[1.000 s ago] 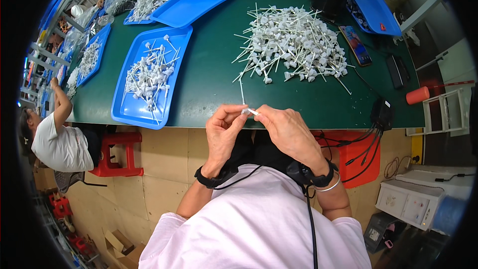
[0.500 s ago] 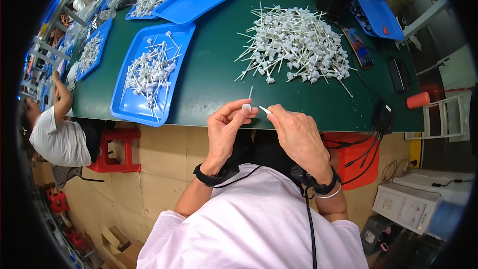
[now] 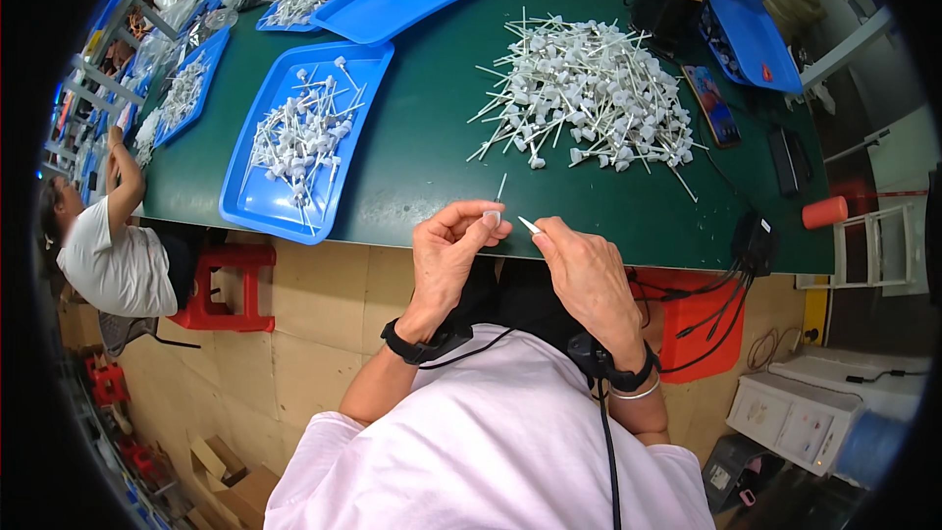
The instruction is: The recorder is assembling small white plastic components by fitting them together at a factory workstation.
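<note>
Between the thumb and fingers of my left hand (image 3: pixel 454 247) is a small white plastic cap with a thin stem (image 3: pixel 493 218), the stem pointing up and away. My right hand (image 3: pixel 590 275) pinches a slim white pointed tool (image 3: pixel 528 225), its tip turned toward the cap with a small gap between them. Beyond my hands lies a big heap of similar white stemmed caps (image 3: pixel 589 88) on the green table (image 3: pixel 422 147). More of these pieces rest in a blue tray (image 3: pixel 232 198) to the left.
Further blue trays (image 3: pixel 402 8) stand at the back left. A black bag (image 3: pixel 669 0), a phone (image 3: pixel 710 104) and a black box with cables (image 3: pixel 754 243) are on the right. Another person (image 3: pixel 116 255) sits at the left by a red stool (image 3: pixel 235 285).
The view has shifted slightly. The right hand's pointed tool sits a little lower and a bit farther from the cap. Both hands keep their grip.
</note>
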